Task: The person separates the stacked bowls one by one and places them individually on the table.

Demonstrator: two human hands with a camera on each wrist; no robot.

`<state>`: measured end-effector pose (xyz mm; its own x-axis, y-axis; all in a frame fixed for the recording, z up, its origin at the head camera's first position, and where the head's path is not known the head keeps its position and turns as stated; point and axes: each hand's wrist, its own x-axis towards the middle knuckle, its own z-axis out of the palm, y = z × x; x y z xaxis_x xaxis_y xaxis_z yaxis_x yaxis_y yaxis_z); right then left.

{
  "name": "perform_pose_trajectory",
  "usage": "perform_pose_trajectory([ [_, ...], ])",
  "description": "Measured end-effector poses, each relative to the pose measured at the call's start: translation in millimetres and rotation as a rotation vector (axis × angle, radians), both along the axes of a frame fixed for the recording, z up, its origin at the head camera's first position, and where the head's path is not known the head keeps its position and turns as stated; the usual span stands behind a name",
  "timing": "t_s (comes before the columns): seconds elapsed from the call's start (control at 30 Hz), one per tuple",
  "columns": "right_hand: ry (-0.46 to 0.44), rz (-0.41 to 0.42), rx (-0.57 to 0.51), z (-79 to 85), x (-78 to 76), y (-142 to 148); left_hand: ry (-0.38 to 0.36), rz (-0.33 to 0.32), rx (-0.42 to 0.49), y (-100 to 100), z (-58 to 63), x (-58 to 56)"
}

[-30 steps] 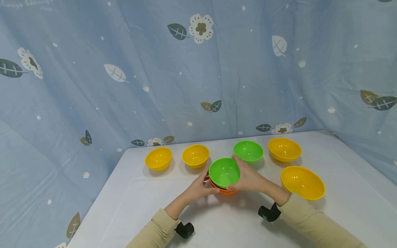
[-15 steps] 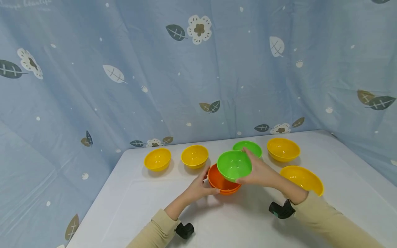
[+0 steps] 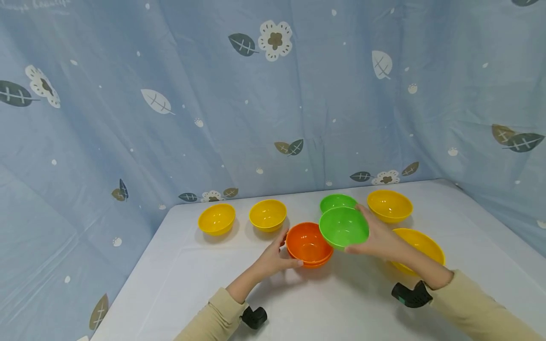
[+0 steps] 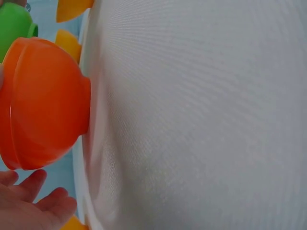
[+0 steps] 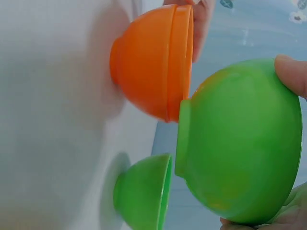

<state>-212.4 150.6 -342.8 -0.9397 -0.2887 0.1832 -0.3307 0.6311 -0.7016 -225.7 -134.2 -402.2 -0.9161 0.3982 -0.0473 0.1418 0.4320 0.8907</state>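
Note:
Two nested orange bowls [image 3: 308, 242] stand upright on the white table, one rim just above the other. My left hand [image 3: 270, 260] holds this stack from the left, thumb at the near side and fingers toward the back. Raised off the table, a green bowl [image 3: 343, 227] is gripped by its right side in my right hand [image 3: 381, 239], thumb and fingers spread across the rim. In the right wrist view its foot [image 5: 183, 139] is level with the orange rim, right beside it. Behind it, another green bowl [image 3: 336, 201] rests on the table, partly covered.
Two yellow bowls [image 3: 217, 219] [image 3: 268, 215] stand at the back left. At the right are two more, a rear yellow bowl [image 3: 390, 206] and a nearer yellow bowl [image 3: 420, 246] partly behind my right forearm. A blue patterned curtain [image 3: 192, 132] hangs behind the table [image 3: 192, 274].
My right hand has lifted the green bowl out of the orange stack and carried it to the right, uncovering the orange inside. My left hand has stayed at the stack.

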Motion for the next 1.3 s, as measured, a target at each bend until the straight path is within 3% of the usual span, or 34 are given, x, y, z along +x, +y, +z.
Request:
perform_pose_trajectory([
  [0.23,-0.005,-0.009,0.032,-2.6,6.7,14,-0.001,-0.008,0.014,0,-6.6,-3.2],
  [0.67,0.002,0.037,0.048,-19.6,20.9,23,-0.007,-0.014,0.008,0,-6.9,-3.1],
  [1.03,-0.048,-0.016,0.121,-28.1,26.2,23,0.002,-0.001,0.006,-1,-6.4,-2.4],
  [1.3,0.031,-0.011,0.155,-36.2,23.5,21,-0.004,0.006,0.014,-3,-5.3,-2.8],
])
